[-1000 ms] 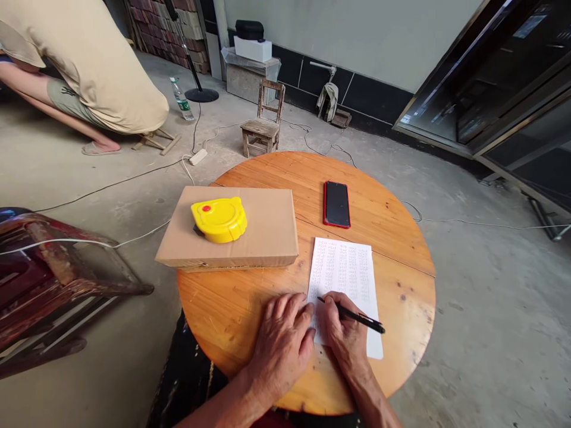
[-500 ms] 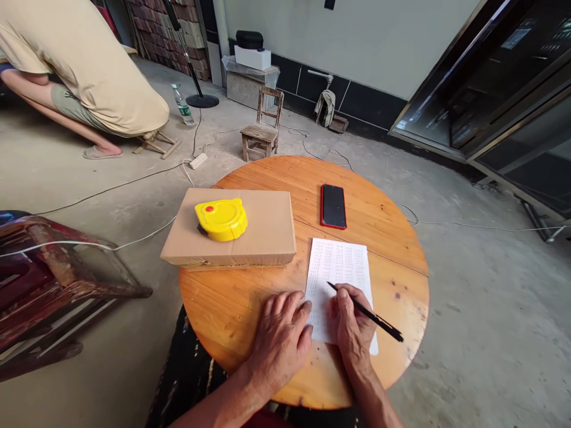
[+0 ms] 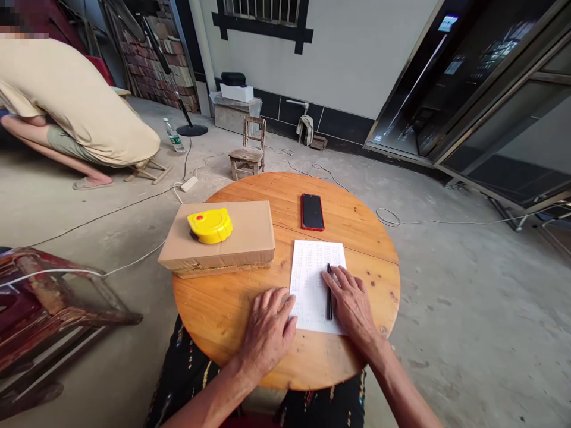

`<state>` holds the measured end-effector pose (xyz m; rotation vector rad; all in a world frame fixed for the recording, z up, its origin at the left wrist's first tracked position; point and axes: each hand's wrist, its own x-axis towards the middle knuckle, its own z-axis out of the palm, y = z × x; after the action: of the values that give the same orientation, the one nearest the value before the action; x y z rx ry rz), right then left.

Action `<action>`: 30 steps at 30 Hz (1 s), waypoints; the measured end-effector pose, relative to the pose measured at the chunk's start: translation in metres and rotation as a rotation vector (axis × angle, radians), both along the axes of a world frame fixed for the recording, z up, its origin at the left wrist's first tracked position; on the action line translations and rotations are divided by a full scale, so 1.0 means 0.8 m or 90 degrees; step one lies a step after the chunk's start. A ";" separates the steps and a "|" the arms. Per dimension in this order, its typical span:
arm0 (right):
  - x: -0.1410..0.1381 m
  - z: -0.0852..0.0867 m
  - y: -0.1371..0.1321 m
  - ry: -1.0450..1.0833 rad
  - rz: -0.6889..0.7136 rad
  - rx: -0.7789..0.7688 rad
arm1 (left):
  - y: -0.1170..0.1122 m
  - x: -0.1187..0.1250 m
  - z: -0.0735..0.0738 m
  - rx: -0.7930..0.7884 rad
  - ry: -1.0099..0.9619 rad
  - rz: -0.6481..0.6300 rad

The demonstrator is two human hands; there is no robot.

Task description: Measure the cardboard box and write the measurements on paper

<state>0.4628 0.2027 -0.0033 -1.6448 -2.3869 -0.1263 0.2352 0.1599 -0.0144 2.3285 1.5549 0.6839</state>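
A white sheet of printed paper (image 3: 312, 273) lies on the round wooden table (image 3: 241, 309). My left hand (image 3: 267, 330) rests flat on the table with its fingertips on the sheet's left edge, fingers spread. My right hand (image 3: 354, 303) lies flat on the sheet's right side, fingers stretched out. A black pen (image 3: 329, 291) lies on the paper just left of my right fingers, touching or nearly touching them. A red-edged phone (image 3: 311, 211) lies face up beyond the sheet. A yellow tape measure (image 3: 210, 225) sits on a flat cardboard box (image 3: 245, 238) at the table's left.
A dark red metal stool frame (image 3: 53, 297) stands at the left. A person in a beige shirt (image 3: 75, 107) crouches at the far left. Cables (image 3: 134, 202) cross the concrete floor. A small wooden chair (image 3: 247, 151) stands beyond the table. Glass doors (image 3: 491, 119) stand on the right.
My right hand has laid the pen down on the paper and flattened beside it. The view has tilted up, showing more of the room. My left hand has stayed in place.
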 end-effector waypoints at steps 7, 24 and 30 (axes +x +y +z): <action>0.014 -0.012 -0.049 0.118 -0.066 0.049 | 0.001 -0.005 -0.002 0.033 0.020 -0.023; -0.003 -0.029 -0.078 0.142 -0.075 0.115 | -0.005 0.014 -0.016 0.117 0.053 0.021; -0.008 -0.022 -0.076 0.206 -0.061 0.180 | -0.028 -0.005 -0.014 0.137 0.005 0.001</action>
<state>0.4567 0.1420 -0.0207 -1.5168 -1.9537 -0.1894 0.2316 0.1377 -0.0256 2.4841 1.5547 0.8822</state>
